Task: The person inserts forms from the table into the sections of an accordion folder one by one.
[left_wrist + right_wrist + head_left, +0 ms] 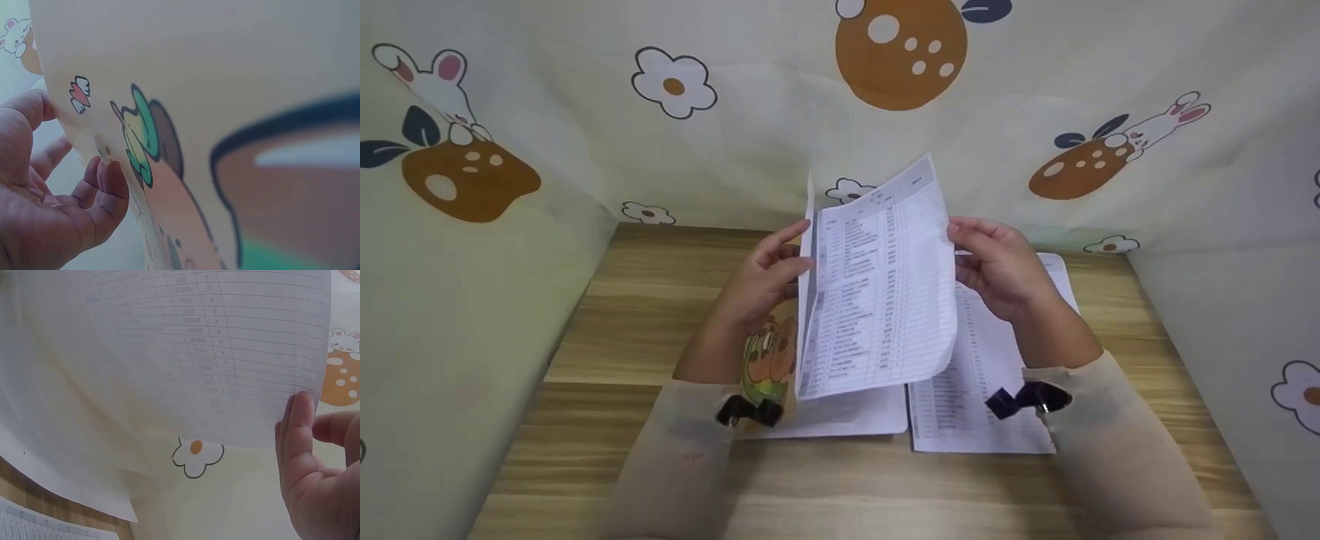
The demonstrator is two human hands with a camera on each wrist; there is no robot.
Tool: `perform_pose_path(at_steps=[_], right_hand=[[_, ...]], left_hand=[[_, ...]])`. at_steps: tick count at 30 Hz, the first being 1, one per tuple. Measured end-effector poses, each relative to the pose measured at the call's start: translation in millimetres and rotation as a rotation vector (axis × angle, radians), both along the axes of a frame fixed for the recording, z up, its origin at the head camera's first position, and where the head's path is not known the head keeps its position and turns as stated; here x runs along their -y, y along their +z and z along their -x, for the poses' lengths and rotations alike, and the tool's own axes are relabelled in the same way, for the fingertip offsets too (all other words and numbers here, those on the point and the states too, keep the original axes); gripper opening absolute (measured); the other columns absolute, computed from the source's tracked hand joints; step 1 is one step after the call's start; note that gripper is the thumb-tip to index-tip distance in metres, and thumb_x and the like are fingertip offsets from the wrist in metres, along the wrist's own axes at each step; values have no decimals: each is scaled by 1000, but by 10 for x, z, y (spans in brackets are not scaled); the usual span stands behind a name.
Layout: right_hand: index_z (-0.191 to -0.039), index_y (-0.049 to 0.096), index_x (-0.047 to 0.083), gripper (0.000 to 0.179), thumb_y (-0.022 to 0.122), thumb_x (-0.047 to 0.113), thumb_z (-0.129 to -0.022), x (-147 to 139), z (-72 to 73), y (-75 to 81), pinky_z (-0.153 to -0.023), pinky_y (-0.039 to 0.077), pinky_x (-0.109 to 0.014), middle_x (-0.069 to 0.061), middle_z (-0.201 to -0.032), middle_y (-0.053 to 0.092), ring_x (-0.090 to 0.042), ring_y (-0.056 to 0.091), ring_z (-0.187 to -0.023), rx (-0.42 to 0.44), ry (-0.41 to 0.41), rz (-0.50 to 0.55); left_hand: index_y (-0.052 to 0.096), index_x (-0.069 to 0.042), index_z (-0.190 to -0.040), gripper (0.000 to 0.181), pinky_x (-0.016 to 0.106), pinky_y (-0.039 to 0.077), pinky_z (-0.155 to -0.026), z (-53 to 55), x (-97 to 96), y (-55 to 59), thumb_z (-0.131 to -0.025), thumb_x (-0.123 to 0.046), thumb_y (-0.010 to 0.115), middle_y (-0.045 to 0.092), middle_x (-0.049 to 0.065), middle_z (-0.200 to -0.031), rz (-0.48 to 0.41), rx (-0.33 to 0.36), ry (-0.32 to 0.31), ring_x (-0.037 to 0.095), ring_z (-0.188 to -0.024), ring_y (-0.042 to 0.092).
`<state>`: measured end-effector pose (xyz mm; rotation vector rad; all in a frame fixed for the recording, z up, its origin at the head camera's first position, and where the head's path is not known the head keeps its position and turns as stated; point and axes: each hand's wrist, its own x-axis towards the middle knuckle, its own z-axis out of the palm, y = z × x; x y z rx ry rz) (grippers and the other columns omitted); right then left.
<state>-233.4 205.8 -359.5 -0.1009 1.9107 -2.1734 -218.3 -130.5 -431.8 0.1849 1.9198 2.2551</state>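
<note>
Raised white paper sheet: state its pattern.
The raised white paper sheet bears rows of small dark print; best seen in the head view.

The raised white printed sheet of paper (881, 300) is too finely lettered to read. It and the right hand (997, 262) partly hide a flat white printed page (982, 390). On the smooth cream cover (185, 62), a brown-and-green cartoon (298, 208) is blurred and cut off in the left wrist view.

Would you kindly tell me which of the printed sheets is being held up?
The middle printed sheet: the right hand pinches its right edge. The other printed sheet lies lower, partly hidden by the right arm.
</note>
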Motion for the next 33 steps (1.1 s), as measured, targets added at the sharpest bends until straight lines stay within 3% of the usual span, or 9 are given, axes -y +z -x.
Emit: perform_pose_path(at_steps=[16, 26, 33], right_hand=[[-136, 70, 3, 37, 67, 24, -106, 199, 82, -178, -75, 64, -22, -5, -114, 79, -17, 78, -88, 30, 15, -50], [-130, 71, 2, 30, 68, 19, -105, 502, 104, -320, -76, 65, -25, -6, -109, 77, -17, 77, -87, 104, 15, -84], [-131, 72, 3, 31, 70, 16, -103, 621, 98, -419, -74, 65, -25, -6, -107, 78, -16, 76, -82, 109, 47, -108]], left_hand=[[50, -33, -160, 59, 37, 60, -95, 2, 9, -10, -104, -22, 66, 49, 23, -146, 38, 4, 4, 42, -117, 65], [52, -36, -158, 60, 36, 59, -94, -16, 13, 6, -103, -20, 66, 48, 24, -148, 22, 16, 6, 44, -122, 63], [46, -27, -163, 63, 42, 60, -97, -14, -10, 1, -103, -18, 65, 50, 16, -138, 38, -6, -10, 43, -118, 64]])
